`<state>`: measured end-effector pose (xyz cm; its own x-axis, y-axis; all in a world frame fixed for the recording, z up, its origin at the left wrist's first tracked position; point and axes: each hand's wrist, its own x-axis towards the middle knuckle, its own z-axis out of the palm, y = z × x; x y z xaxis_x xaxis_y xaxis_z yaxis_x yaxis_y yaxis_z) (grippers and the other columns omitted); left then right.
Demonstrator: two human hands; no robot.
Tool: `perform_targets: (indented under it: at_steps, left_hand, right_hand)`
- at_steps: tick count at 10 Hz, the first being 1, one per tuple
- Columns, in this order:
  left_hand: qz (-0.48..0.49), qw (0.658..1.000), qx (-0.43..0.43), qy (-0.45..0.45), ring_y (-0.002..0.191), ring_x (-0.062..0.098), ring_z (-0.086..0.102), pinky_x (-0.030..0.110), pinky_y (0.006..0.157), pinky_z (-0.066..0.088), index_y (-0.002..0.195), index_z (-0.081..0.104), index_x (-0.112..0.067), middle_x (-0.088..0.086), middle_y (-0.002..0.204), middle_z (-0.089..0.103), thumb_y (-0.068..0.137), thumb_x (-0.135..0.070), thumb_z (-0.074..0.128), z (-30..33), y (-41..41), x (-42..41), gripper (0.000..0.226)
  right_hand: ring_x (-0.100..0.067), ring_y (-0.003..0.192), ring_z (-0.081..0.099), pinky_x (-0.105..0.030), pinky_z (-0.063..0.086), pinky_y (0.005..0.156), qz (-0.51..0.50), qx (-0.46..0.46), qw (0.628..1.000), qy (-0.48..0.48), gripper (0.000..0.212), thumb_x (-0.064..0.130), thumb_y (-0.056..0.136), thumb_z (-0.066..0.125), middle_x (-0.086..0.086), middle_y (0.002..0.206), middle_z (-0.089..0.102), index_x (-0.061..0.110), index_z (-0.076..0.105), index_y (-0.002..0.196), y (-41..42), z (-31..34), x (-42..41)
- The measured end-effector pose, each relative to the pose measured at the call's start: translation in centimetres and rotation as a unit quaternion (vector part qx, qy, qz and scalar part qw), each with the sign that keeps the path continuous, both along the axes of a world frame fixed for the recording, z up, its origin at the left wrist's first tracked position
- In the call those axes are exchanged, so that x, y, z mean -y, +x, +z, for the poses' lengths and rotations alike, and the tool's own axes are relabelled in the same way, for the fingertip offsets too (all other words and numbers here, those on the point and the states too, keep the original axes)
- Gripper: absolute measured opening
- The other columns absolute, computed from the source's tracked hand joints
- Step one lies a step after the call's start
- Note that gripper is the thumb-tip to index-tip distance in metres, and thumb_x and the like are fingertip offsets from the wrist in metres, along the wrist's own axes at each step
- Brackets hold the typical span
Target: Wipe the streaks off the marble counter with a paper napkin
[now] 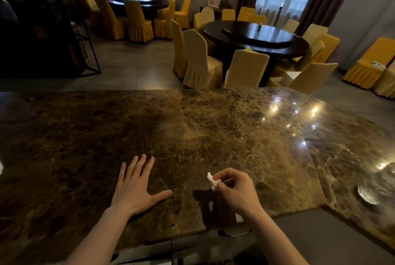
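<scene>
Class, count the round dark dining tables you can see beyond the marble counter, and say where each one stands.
2. One round table stands far back on the left by a window; the other round table stands nearer, on the right, ringed by yellow-covered chairs. Others may lie outside the view.

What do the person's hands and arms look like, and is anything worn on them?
Both forearms are bare as far as the picture shows: no sleeves in view. The left hand and the right hand wear no gloves, and I see no rings, watch or bracelet. Nails look short and unpainted.
</scene>
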<state>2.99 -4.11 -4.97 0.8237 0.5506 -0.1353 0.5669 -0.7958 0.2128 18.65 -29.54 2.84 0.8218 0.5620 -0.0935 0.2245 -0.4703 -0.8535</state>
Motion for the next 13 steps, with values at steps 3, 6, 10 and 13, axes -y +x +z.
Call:
perform_targets:
  at_steps: [3, 6, 10, 13]
  left_hand:
    - [0.016, 1.0, -0.016, -0.006, 0.157, 0.023, -0.026, 0.058, 0.129, -0.012, 0.164, -0.008, -0.033, -0.001, 0.174, -0.017, 0.048, -0.112, -0.001, -0.4, -1.1, 2.7, 0.14]
    - [0.028, 0.999, -0.015, 0.011, 0.158, 0.024, -0.023, 0.059, 0.129, -0.01, 0.164, -0.006, -0.032, 0.001, 0.174, -0.015, 0.071, -0.105, 0.029, -0.8, -1.4, 3.0, 0.123]
    - [0.023, 1.0, -0.021, 0.001, 0.157, 0.024, -0.024, 0.059, 0.129, -0.009, 0.164, -0.007, -0.031, 0.002, 0.174, -0.016, 0.062, -0.105, 0.016, -0.5, -1.4, 3.2, 0.128]
    - [0.027, 1.0, -0.013, 0.005, 0.157, 0.023, -0.024, 0.059, 0.129, -0.01, 0.164, -0.007, -0.033, 0.001, 0.174, -0.016, 0.062, -0.109, 0.013, -0.9, -1.5, 3.0, 0.128]
  right_hand:
    - [-0.009, 0.064, 0.061, -0.017, 0.046, 0.057, 0.177, 0.002, 0.984, -0.016, 0.021, 0.013, 0.076, 0.084, 0.009, 0.081, 0.068, 0.029, 0.071, 0.078, -6.4, -3.8, 5.4]
    - [-0.001, 0.075, 0.063, -0.022, 0.054, 0.069, 0.25, 0.01, 0.948, -0.195, 0.021, 0.021, 0.074, 0.069, 0.017, 0.077, 0.065, 0.042, 0.066, 0.07, -10.0, -11.3, 8.7]
    - [-0.01, 0.099, 0.062, -0.026, 0.051, 0.08, 0.21, 0.025, 0.94, -0.267, 0.016, 0.02, 0.084, 0.063, 0.013, 0.104, 0.064, 0.036, 0.066, 0.083, -11.9, -16.2, 9.5]
    - [0.002, 0.079, 0.064, -0.024, 0.055, 0.073, 0.175, 0.009, 0.939, -0.295, 0.01, 0.051, 0.083, 0.063, 0.019, 0.087, 0.069, 0.041, 0.064, 0.08, -11.1, -15.5, 9.4]
